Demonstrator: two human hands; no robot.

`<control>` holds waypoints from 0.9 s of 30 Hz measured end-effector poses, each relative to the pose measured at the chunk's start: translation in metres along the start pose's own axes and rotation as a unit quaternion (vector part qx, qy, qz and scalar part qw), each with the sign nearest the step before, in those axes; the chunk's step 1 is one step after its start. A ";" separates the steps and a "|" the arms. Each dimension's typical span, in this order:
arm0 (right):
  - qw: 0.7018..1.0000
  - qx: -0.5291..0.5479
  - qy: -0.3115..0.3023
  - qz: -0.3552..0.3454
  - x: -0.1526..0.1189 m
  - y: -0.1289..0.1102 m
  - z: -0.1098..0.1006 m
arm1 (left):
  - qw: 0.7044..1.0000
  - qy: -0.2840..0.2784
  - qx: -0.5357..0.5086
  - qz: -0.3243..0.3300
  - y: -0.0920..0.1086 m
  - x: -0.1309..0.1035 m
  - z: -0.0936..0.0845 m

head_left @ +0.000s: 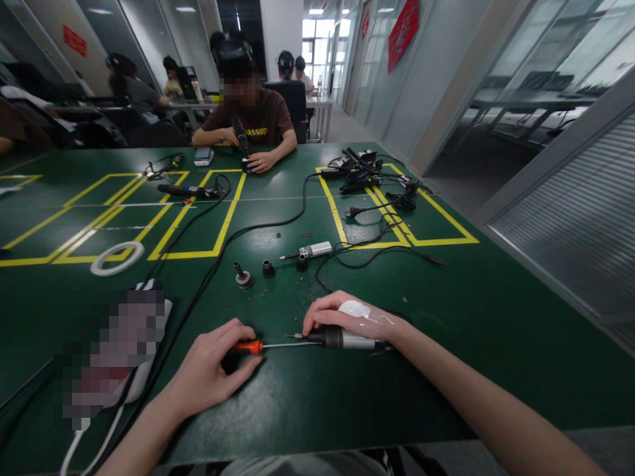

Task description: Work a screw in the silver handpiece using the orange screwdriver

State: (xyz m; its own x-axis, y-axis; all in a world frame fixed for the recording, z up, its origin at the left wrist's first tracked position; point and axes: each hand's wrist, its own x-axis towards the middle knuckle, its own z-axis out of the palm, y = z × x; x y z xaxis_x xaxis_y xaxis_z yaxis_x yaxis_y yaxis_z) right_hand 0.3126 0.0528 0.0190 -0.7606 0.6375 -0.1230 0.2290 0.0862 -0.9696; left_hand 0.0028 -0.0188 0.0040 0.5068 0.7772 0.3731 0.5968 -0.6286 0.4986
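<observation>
My left hand lies at the near middle of the table, fingers curled over the orange handle of a screwdriver; my thumb is beside the handle. The screwdriver's thin shaft points right and ends against a black-and-silver cylindrical tool with a narrow metal tip. Over that tool arches my right hand, its fingertips closed down at the tool's front end; the thumb is hidden. A white disc is taped to the back of my right hand. Beyond my hands lie a silver cylinder with a metal tip and a black cone-shaped part.
A metal nozzle and several tiny screws lie ahead. Left are a pixelated power strip, black cables and a white ring. Tangled cables occupy the far right. Across the table a person holds a black tool.
</observation>
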 end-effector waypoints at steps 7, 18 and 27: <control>1.000 0.005 0.000 -0.001 0.000 0.002 0.000 | 1.000 -0.004 -0.006 0.012 -0.005 0.000 -0.001; 1.000 0.000 -0.003 0.000 0.000 0.001 0.000 | 0.999 -0.022 0.008 0.030 -0.003 0.002 0.001; 1.000 0.004 0.000 0.000 0.001 0.002 0.001 | 1.000 -0.008 0.015 0.018 -0.001 -0.001 0.003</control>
State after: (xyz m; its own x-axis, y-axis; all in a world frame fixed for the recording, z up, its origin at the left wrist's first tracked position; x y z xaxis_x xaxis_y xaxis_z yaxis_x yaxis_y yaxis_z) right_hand 0.3123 0.0531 0.0165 -0.7604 0.6377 -0.1226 0.2243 0.0808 -0.9712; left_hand 0.0034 -0.0189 0.0005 0.5380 0.7530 0.3788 0.5955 -0.6576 0.4614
